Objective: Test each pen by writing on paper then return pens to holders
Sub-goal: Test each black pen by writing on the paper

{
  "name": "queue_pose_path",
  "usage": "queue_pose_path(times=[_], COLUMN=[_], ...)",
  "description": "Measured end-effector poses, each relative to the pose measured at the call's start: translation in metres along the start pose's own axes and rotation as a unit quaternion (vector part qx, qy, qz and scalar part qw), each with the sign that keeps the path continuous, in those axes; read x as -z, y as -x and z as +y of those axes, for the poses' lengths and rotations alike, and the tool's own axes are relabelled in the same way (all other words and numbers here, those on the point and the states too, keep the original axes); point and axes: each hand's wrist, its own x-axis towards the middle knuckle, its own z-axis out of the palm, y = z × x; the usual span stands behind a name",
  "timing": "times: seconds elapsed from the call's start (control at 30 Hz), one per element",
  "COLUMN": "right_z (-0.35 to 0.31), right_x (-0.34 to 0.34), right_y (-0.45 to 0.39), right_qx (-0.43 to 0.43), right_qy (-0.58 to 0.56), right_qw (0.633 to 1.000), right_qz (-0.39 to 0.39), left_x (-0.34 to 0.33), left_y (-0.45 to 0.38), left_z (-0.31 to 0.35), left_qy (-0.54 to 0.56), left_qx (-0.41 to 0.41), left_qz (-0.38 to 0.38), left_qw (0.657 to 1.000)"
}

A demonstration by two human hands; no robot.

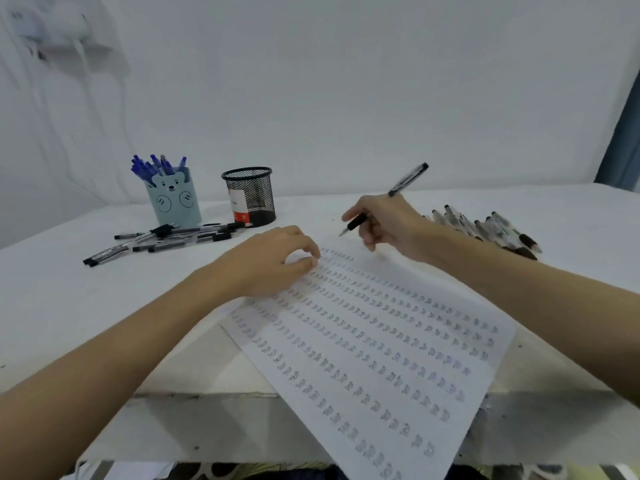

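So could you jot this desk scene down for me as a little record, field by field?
right hand: right hand holds a black pen, tip just above the far edge of the sheet
left hand: left hand rests fingertips on the paper
paper: lies at a slant, covered in rows of small marks, overhangs the table edge
bear holder: bear holder holds blue pens
mesh holder: black mesh holder, no pens show in it
loose pens: one pile before the holders, another pile at right

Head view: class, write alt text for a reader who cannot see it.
A right hand holds a black pen at the top of a sheet of paper while the left hand steadies it. Behind stand a bear pen holder and a mesh holder.
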Motion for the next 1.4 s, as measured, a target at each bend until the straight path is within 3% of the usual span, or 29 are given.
queue_pose_path(times=[0.13,0.27,0.37,0.47,0.67,1.07,1.4], right_z=[0.005,0.020,0.024,0.030,0.034,0.038,0.037], right_x=[-0.008,-0.008,-0.006,-0.009,-0.016,-0.017,-0.018], right_y=[-0.013,-0.027,-0.032,-0.034,-0.035,-0.032,-0.032], right_qx=[-0.035,-0.008,-0.016,0.036,0.109,0.138,0.142], right_qy=[-0.008,0.024,-0.002,0.012,0.108,0.148,0.145], right_qw=[0.997,1.000,1.000,0.999,0.987,0.979,0.979], right_qz=[-0.065,-0.005,-0.015,-0.027,0.041,-0.015,-0.013], left_x=[-0.004,-0.011,-0.023,-0.031,-0.033,-0.037,-0.037], left_y=[-0.030,-0.047,-0.052,-0.054,-0.059,-0.059,-0.059], left_z=[-0.003,-0.007,-0.015,-0.023,-0.028,-0.031,-0.031], left_qy=[-0.023,0.001,0.019,0.053,0.081,0.102,0.101], left_qx=[-0.007,-0.032,-0.074,-0.086,-0.096,-0.090,-0.087], left_qz=[0.052,0.114,0.133,0.148,0.152,0.155,0.158], left_qw=[0.998,0.993,0.988,0.984,0.980,0.979,0.978])
